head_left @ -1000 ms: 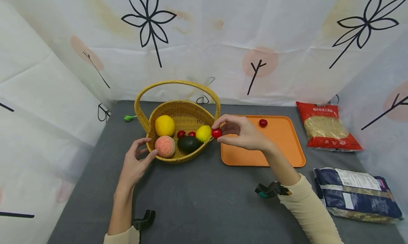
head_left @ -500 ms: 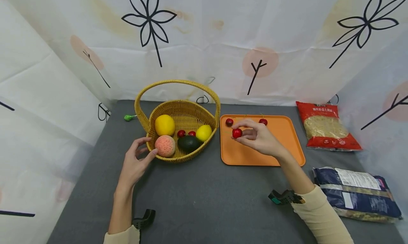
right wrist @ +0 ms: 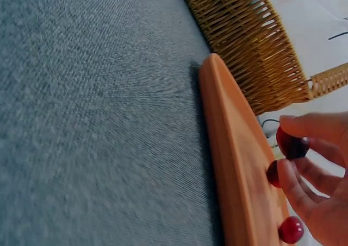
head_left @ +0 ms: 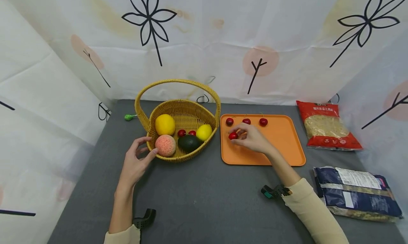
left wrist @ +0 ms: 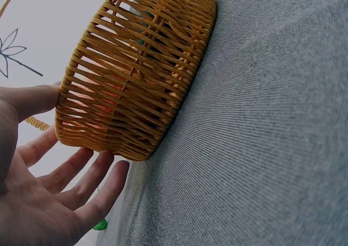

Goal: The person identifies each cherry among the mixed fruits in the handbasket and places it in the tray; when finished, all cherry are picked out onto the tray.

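Observation:
My right hand [head_left: 250,139] pinches a red cherry [head_left: 233,135] between thumb and fingertips, over the left part of the orange tray [head_left: 267,155]. Three cherries [head_left: 263,122] with stems stand in a row along the tray's far side; the hand partly covers the middle one. With thumb and fingers my left hand [head_left: 137,162] holds the near left rim of a yellow wicker basket [head_left: 176,107]. Inside lie a yellow round fruit [head_left: 165,124], a peach [head_left: 165,146], a dark green avocado [head_left: 188,143], a lemon [head_left: 204,132] and two small cherries [head_left: 181,133].
At the right are a red bag of pasta [head_left: 328,127] and a dark blue packet [head_left: 357,194]. A small green thing [head_left: 129,117] lies left of the basket. Its tall handle [head_left: 178,81] arches up before the white curtain [head_left: 207,31].
My right hand has moved from the basket's right rim back over the tray, with the cherry still in its fingers, uncovering cherries on the far side. The left hand has stayed put.

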{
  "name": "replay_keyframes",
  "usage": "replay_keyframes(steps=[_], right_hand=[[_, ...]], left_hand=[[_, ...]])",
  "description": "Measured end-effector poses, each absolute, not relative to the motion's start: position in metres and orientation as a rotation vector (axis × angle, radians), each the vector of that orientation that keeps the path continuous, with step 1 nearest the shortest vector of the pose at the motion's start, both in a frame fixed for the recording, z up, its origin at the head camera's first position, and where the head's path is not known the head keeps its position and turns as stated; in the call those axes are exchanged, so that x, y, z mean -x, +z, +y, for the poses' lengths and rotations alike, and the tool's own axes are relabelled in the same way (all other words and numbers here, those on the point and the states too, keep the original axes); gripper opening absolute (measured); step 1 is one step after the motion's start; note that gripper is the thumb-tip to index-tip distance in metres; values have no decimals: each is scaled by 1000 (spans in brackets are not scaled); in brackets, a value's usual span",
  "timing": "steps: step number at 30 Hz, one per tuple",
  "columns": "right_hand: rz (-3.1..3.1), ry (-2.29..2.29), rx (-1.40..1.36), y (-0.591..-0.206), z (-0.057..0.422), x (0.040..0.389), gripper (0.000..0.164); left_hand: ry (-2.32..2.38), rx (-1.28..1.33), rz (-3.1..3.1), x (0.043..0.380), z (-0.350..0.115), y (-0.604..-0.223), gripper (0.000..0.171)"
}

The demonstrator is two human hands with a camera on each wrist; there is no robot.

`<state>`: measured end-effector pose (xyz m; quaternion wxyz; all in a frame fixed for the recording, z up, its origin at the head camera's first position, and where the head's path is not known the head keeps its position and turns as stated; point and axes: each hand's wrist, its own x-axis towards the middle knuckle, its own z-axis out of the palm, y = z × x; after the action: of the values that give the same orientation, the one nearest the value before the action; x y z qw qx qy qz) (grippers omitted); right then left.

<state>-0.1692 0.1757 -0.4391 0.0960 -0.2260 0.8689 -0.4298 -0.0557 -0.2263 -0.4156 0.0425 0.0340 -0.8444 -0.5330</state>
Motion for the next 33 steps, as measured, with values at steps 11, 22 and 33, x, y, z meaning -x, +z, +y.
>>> replay_keyframes(steps=[11, 22, 33], right_hand=[[2718, -1120, 552, -453, 166, 180, 37], [2697, -1203, 504, -443, 169, 174, 43], [2575, -1402, 726, -393, 143, 151, 24]], left_hand=[[-1632, -91, -2575, 56, -227, -417, 52], [-1630, -90, -2576, 54, -227, -418, 52], [-1659, -75, -2559, 55, -228, -419, 52]])
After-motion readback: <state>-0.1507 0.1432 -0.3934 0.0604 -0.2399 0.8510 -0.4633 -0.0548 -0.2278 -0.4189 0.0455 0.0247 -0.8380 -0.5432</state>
